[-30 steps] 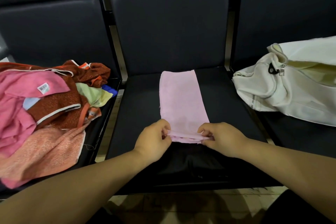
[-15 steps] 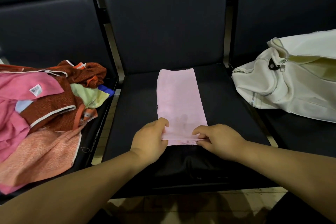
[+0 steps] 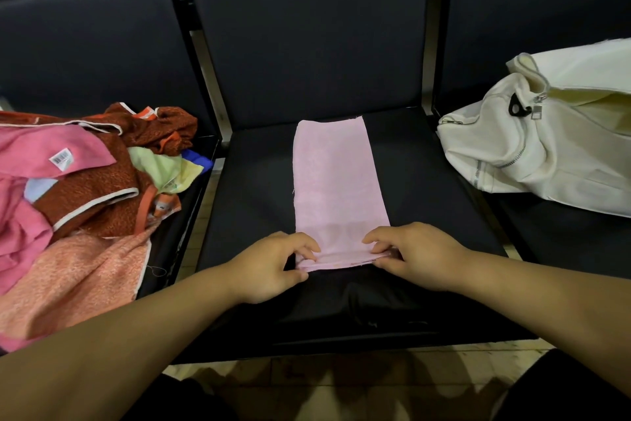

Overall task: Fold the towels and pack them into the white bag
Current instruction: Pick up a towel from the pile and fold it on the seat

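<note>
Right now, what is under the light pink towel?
The light pink towel lies flat on the black seat, which shows on both sides of it. The part directly beneath is covered.

Bare seat [image 3: 426, 188] flanking pink towel [image 3: 336, 181], towel heap [image 3: 78, 202] left, white bag [image 3: 546, 154] right

It looked like a public waiting area, where a row of linked dark padded seats [image 3: 252, 198], joined by metal frame bars [image 3: 209, 72], stood over a pale tiled floor [image 3: 444, 364].
</note>
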A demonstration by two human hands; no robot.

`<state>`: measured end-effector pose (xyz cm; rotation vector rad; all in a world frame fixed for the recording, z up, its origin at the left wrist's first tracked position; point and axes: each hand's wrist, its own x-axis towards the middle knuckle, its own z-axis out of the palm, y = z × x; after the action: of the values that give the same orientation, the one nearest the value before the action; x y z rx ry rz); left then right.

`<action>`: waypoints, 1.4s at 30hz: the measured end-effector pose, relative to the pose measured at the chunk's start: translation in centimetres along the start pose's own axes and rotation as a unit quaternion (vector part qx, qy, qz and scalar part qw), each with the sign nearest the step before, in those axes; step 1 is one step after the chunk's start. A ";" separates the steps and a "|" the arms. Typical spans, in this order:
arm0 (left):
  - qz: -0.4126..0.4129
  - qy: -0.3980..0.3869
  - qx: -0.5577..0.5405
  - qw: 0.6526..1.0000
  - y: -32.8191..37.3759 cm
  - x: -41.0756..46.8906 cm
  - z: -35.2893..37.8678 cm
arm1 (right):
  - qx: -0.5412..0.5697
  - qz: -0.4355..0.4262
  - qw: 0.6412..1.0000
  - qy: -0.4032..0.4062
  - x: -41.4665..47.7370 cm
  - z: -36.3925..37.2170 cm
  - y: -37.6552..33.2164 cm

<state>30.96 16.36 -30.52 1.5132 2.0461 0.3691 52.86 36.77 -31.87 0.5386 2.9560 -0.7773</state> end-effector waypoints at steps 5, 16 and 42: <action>-0.006 0.007 -0.037 0.999 0.2 -0.1 0.6 | -0.005 0.010 1.000 -0.004 -0.1 0.2 -0.3; -0.080 -0.068 -0.363 0.926 1.8 -1.9 -4.3 | 0.312 0.069 0.943 -0.087 -0.7 -5.3 -2.0; -0.203 0.197 -0.389 0.877 -2.7 11.1 -7.1 | 0.312 0.191 0.920 0.141 12.0 -5.3 1.2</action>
<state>22.42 26.66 -29.32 0.5281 2.0419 1.2265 42.26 44.17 -29.31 1.3067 2.6198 -1.7053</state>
